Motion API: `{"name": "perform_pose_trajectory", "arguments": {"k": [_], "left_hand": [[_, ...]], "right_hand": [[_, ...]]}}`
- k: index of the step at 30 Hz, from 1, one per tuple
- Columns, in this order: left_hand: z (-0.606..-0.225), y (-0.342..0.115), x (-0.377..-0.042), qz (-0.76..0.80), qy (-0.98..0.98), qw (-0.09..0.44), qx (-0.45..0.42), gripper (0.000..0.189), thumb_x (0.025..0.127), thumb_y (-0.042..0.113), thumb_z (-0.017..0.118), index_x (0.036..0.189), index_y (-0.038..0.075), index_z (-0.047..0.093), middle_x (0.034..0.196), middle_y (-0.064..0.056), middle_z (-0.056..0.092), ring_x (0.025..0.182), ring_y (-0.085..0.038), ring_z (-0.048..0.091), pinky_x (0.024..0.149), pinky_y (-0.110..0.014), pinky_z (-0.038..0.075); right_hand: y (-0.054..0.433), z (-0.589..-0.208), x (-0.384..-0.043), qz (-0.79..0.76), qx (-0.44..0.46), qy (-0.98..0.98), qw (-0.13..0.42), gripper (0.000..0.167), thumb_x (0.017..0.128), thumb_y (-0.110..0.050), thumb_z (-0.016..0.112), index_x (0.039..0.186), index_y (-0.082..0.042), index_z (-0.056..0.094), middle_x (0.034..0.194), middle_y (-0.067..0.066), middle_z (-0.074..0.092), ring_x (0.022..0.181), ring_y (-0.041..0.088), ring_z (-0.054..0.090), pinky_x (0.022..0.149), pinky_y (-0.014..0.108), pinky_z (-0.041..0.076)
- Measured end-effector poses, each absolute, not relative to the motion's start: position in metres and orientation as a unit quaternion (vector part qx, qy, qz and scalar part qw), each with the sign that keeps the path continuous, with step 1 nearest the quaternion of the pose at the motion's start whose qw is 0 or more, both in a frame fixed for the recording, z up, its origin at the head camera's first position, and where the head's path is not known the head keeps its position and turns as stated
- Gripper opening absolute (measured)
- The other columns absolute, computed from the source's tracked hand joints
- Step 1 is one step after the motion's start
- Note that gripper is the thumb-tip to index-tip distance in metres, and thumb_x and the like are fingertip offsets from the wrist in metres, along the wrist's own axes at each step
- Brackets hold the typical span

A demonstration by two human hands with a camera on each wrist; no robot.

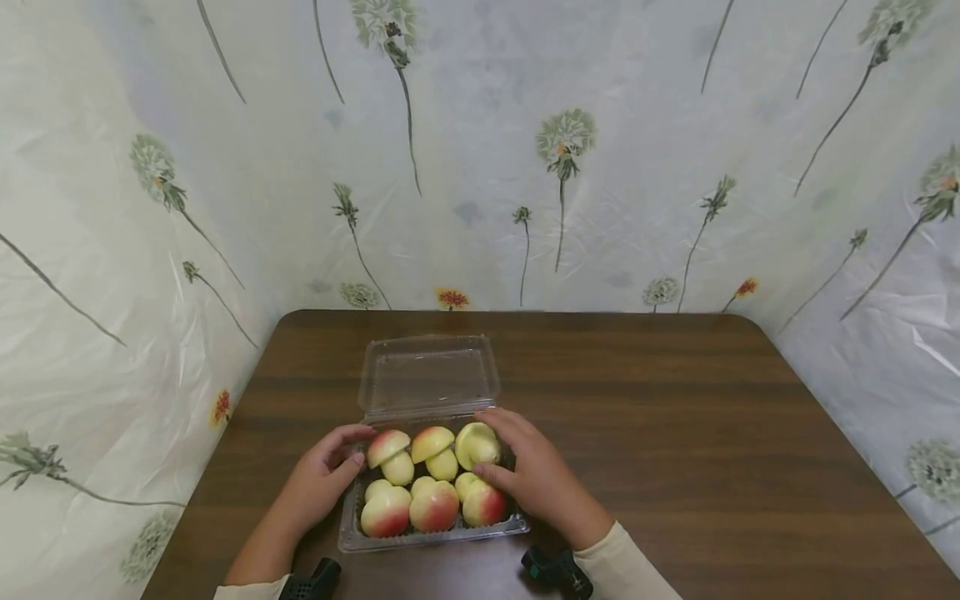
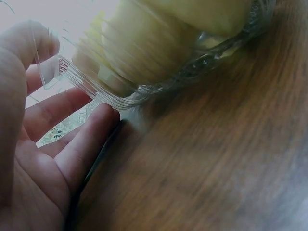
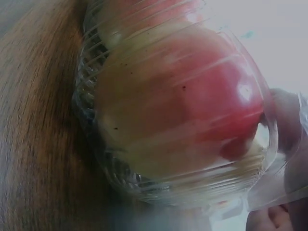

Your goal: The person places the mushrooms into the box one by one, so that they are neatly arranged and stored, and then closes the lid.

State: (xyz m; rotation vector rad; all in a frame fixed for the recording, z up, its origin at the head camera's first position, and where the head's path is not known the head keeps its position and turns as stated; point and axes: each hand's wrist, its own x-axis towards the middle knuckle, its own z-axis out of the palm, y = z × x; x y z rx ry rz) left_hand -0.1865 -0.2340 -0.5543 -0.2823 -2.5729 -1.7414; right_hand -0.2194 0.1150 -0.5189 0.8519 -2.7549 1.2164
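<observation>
A clear plastic clamshell box [image 1: 435,543] lies on the table, its transparent lid [image 1: 431,375] swung back away from me. Two rows of yellow-and-red mushroom-shaped pieces [image 1: 433,506] fill it. At the box's left side, my left hand [image 1: 318,479] grips the wall, thumb at the rim and fingers [image 2: 89,144] against the ridged outside in the left wrist view. My right hand [image 1: 543,475] holds the opposite side, thumb over the rim beside the right-hand pieces, other fingers toward the back corner. Through the plastic, the right wrist view shows a red-flushed piece [image 3: 187,101] up close.
The brown wooden table [image 1: 660,433] extends to the right of the box. Floral plastic sheeting [image 1: 480,150] hangs behind it and at both sides. Black wrist cameras [image 1: 557,571] sit on both wrists, close to the table's near part.
</observation>
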Motion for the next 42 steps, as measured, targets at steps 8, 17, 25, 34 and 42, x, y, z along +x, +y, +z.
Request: {"name": "perform_pose_trajectory", "arguments": {"k": [8,17,25,34,42], "left_hand": [[-0.555,-0.234,-0.186,-0.553,-0.828,0.017,-0.092,0.031,0.106,0.015,0.063,0.137,0.019,0.064,0.141,-0.005,0.066,0.113,-0.014,0.067,0.092,-0.026,0.055],[-0.555,-0.234,-0.187,-0.551,-0.829,0.019,-0.091,0.031,0.106,0.013,0.062,0.136,0.017,0.064,0.141,-0.007,0.066,0.113,-0.013,0.066,0.093,-0.025,0.055],[-0.554,-0.234,-0.187,-0.553,-0.828,0.015,-0.092,0.031,0.106,0.014,0.062,0.137,0.017,0.063,0.142,-0.007,0.065,0.115,-0.014,0.066,0.094,-0.025,0.055],[-0.553,-0.234,-0.187,-0.554,-0.827,0.012,-0.092,0.032,0.106,0.014,0.062,0.138,0.017,0.062,0.143,-0.008,0.064,0.113,-0.013,0.067,0.091,-0.026,0.056],[-0.554,-0.234,-0.187,-0.562,-0.821,0.005,-0.098,0.033,0.107,0.015,0.061,0.14,0.017,0.062,0.145,-0.009,0.063,0.116,-0.013,0.067,0.093,-0.026,0.057]], "right_hand": [[0.117,-0.521,-0.218,0.438,0.245,-0.863,0.055,0.046,0.095,-0.024,0.079,0.137,-0.013,0.067,0.147,0.005,0.06,0.142,0.03,0.052,0.114,0.059,0.043],[0.114,-0.529,-0.222,0.601,0.089,-0.792,-0.056,0.073,0.094,-0.016,0.077,0.156,-0.007,0.04,0.157,0.024,0.045,0.143,0.045,0.048,0.114,0.054,0.045],[0.115,-0.541,-0.223,0.615,0.059,-0.778,-0.113,0.083,0.089,-0.014,0.077,0.16,-0.014,0.034,0.155,0.022,0.047,0.141,0.043,0.051,0.106,0.054,0.052],[0.118,-0.546,-0.226,0.649,0.098,-0.739,-0.152,0.089,0.092,-0.007,0.071,0.166,-0.017,0.022,0.16,0.027,0.04,0.15,0.046,0.039,0.116,0.056,0.042],[0.135,-0.548,-0.237,0.795,0.067,-0.56,-0.226,0.062,0.113,-0.027,0.04,0.166,-0.008,0.014,0.168,0.029,0.023,0.158,0.04,0.025,0.122,0.039,0.035]]}}
